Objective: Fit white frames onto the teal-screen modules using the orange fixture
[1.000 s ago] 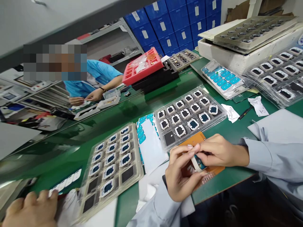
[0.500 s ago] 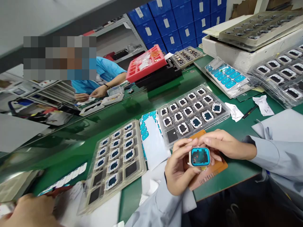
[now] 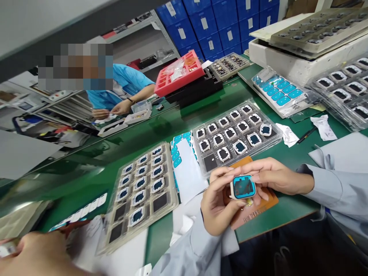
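Both my hands hold a small white square frame [image 3: 243, 187] with a blue film on its face, lifted above an orange pad [image 3: 267, 203] on the green table. My left hand [image 3: 218, 207] cups it from below and the left. From the right, my right hand [image 3: 273, 176] pinches its edge. Just behind them lies a clear tray [image 3: 273, 134] of similar white frames, some with blue faces, with one bare slot at its near left corner. Left of it lies a white sheet of blue stickers [image 3: 184, 168].
A second clear tray [image 3: 140, 191] of frames lies at the left. Another person's hand [image 3: 43, 253] is at the bottom left corner. A co-worker in a blue shirt [image 3: 126, 86] sits across the table. Red tray [image 3: 178, 74], blue bins [image 3: 224, 23] and more trays [image 3: 342, 88] stand behind.
The frame was turned from edge-on to face up, showing its blue film, and lifted slightly. The other person's hand at the bottom left moved lower and leftward.
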Available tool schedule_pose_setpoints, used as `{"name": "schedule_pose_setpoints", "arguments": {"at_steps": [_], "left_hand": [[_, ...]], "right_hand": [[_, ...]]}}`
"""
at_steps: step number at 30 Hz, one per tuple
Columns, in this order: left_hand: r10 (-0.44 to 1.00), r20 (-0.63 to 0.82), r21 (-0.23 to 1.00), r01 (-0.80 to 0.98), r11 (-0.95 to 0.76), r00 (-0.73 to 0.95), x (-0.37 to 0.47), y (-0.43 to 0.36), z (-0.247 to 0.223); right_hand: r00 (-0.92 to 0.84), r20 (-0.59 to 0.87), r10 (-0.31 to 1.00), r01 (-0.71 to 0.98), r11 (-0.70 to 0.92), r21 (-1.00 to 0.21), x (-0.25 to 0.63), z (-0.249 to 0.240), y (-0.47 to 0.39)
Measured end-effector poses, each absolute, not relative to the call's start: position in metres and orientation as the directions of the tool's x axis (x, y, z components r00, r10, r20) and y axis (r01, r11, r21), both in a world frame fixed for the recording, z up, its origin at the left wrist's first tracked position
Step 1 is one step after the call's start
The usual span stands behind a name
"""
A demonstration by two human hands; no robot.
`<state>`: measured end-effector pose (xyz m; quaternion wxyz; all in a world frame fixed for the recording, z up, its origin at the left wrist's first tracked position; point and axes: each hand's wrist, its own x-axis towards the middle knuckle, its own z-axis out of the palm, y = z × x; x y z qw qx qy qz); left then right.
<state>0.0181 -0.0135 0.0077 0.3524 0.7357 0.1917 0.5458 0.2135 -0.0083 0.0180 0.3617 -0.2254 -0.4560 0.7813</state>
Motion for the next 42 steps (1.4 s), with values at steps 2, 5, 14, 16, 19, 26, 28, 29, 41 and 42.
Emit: {"name": "schedule_pose_setpoints", "arguments": {"at_steps": [2,5,14,16,19,26,28,29,41,42], "left_hand": [[0.662,0.674,0.719,-0.088,-0.689,0.329,0.019,-0.014,0.008],[0.659,0.679,0.712,-0.073,-0.698,0.323,0.019,-0.014,0.009],[0.624,0.698,0.681,-0.056,-0.73,0.351,0.017,-0.013,0.008],[0.629,0.692,0.685,-0.046,-0.727,0.355,0.017,-0.013,0.007],[0.638,0.68,0.692,-0.029,-0.722,0.361,0.016,-0.015,0.006],[0.583,0.714,0.618,0.041,-0.785,0.388,0.017,-0.014,0.006],[0.55,0.733,0.569,0.082,-0.818,0.4,0.018,-0.014,0.008],[0.529,0.745,0.538,0.102,-0.837,0.406,0.019,-0.014,0.009],[0.581,0.721,0.547,0.205,-0.812,0.377,0.016,0.005,0.01],[0.563,0.725,0.494,0.271,-0.826,0.396,0.017,0.006,0.009]], "right_hand": [[-0.634,-0.034,0.772,-0.333,-0.312,-0.89,0.214,0.017,-0.009],[-0.629,-0.05,0.776,-0.31,-0.309,-0.899,0.214,0.017,-0.009],[-0.624,-0.025,0.781,-0.31,-0.276,-0.91,0.213,0.02,-0.01],[-0.621,-0.022,0.783,-0.3,-0.263,-0.917,0.213,0.02,-0.01],[-0.621,-0.028,0.784,-0.263,-0.242,-0.934,0.214,0.021,-0.01],[-0.585,-0.026,0.811,-0.259,-0.217,-0.941,0.212,0.024,-0.011],[-0.576,-0.04,0.817,-0.252,-0.224,-0.942,0.211,0.025,-0.012],[-0.576,-0.049,0.816,-0.248,-0.232,-0.94,0.21,0.026,-0.012],[-0.348,-0.005,0.937,-0.341,-0.132,-0.931,0.209,0.016,-0.003],[-0.313,0.03,0.949,-0.296,-0.068,-0.953,0.21,0.014,-0.001]]}}
